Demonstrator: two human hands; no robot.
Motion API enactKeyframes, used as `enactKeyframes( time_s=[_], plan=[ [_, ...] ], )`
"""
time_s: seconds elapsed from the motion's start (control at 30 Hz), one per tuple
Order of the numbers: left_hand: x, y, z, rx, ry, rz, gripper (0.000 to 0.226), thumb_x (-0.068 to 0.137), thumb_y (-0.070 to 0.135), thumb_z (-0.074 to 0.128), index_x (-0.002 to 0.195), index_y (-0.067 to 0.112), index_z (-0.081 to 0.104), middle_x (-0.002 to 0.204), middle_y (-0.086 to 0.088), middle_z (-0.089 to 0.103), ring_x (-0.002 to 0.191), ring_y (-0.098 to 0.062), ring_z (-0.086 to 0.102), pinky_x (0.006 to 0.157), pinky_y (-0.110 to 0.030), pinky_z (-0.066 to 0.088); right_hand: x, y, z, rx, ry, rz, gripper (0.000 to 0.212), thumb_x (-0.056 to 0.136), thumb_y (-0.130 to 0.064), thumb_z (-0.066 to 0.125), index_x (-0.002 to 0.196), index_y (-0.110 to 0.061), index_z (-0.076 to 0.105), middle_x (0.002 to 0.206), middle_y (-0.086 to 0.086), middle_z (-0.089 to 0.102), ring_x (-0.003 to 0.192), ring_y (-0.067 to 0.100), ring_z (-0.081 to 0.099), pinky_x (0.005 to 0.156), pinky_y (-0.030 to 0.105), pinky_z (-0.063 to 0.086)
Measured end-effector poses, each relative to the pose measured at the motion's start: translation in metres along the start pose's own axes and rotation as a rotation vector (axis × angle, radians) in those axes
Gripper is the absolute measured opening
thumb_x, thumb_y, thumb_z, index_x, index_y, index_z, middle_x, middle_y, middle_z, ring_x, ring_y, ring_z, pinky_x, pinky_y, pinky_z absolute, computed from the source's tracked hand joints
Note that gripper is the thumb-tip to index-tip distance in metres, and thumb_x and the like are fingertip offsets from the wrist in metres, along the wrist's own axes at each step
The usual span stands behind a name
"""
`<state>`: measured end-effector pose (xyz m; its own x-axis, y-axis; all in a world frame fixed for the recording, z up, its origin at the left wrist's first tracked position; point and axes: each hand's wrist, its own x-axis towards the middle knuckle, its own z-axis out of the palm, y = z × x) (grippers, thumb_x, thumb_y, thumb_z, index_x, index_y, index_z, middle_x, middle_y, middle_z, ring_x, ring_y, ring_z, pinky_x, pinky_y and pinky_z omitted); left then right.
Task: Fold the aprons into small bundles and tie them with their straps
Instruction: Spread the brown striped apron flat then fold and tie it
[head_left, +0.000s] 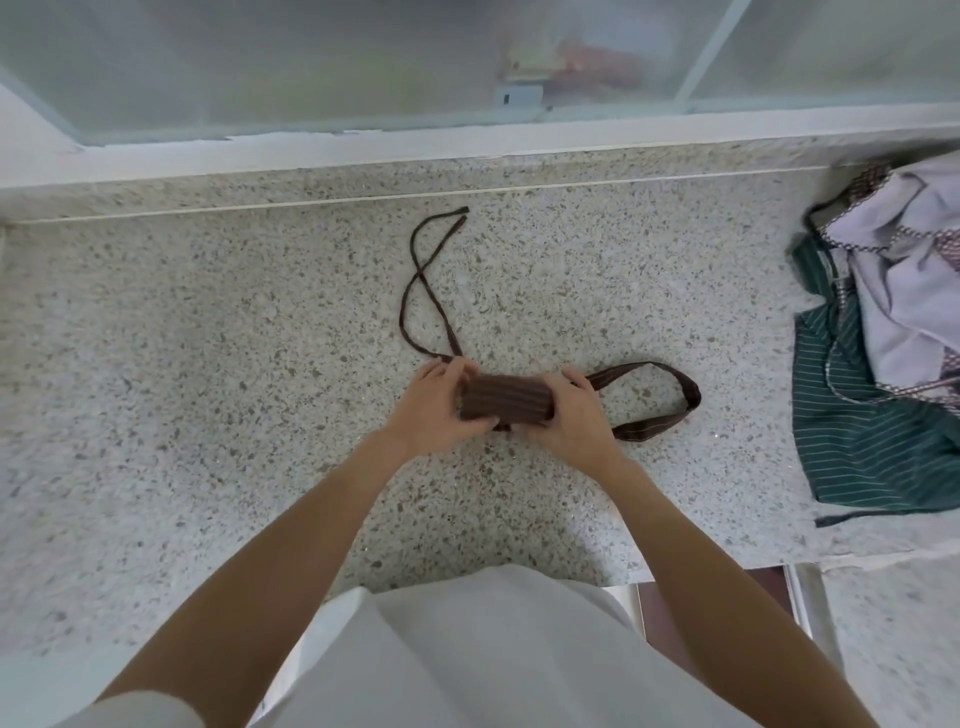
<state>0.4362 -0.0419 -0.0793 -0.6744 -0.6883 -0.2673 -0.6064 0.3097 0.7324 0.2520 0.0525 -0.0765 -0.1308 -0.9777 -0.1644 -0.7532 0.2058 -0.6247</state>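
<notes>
Rolled bundle before tying. The brown pinstriped cloth apron, rolled into a short cylinder (504, 404), lies at mid-desk on the speckled grey terrazzo desk (208, 364). The left hand (434, 410) curls round its left end and the right hand (574, 415) round its right end, each grip closed on the roll. The cylinder's long axis runs left to right, roughly parallel to the near edge of the desk; its ribbed side faces up. A thin brown tie strap (421, 291) trails from the left end toward the far side, crossing itself once. A wide brown striped loop strap (675, 395) extends to the right.

To do the step well, one hand should probably keep the roll compressed while the other draws a strap taut round its middle, across the long axis, so no layers spring loose. Where the straps join the roll is hidden under the fingers. A green striped apron (857, 431) and a pale lilac cloth (904, 291) wait at the right.
</notes>
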Motion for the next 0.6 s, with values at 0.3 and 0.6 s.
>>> enactKeyframes(
  time_s=[0.3, 0.6],
  plan=[
    [-0.045, 0.04, -0.013, -0.565, 0.197, -0.067, 0.021, 0.096, 0.02, 0.049, 0.082, 0.01, 0.062, 0.057, 0.009, 0.058, 0.045, -0.011, 0.053, 0.049, -0.023, 0.048, -0.037, -0.049, -0.052, 1.007, 0.368, 0.565, 0.038, 0.083, -0.043, 0.066, 0.1, -0.01, 0.056, 0.096, 0.001, 0.062, 0.09, 0.012, 0.06, 0.078, 0.018, 0.045],
    [-0.077, 0.008, -0.022, 0.171, 0.014, -0.069, 0.028, 0.095, 0.028, 0.052, 0.121, 0.021, 0.06, 0.121, -0.001, 0.059, 0.111, -0.018, 0.054, 0.09, -0.029, 0.042, -0.072, -0.071, -0.062, 0.901, 0.372, 0.42, 0.024, 0.086, -0.032, 0.066, 0.085, -0.009, 0.059, 0.07, -0.006, 0.055, 0.066, 0.004, 0.051, 0.068, 0.019, 0.042]
  ],
)
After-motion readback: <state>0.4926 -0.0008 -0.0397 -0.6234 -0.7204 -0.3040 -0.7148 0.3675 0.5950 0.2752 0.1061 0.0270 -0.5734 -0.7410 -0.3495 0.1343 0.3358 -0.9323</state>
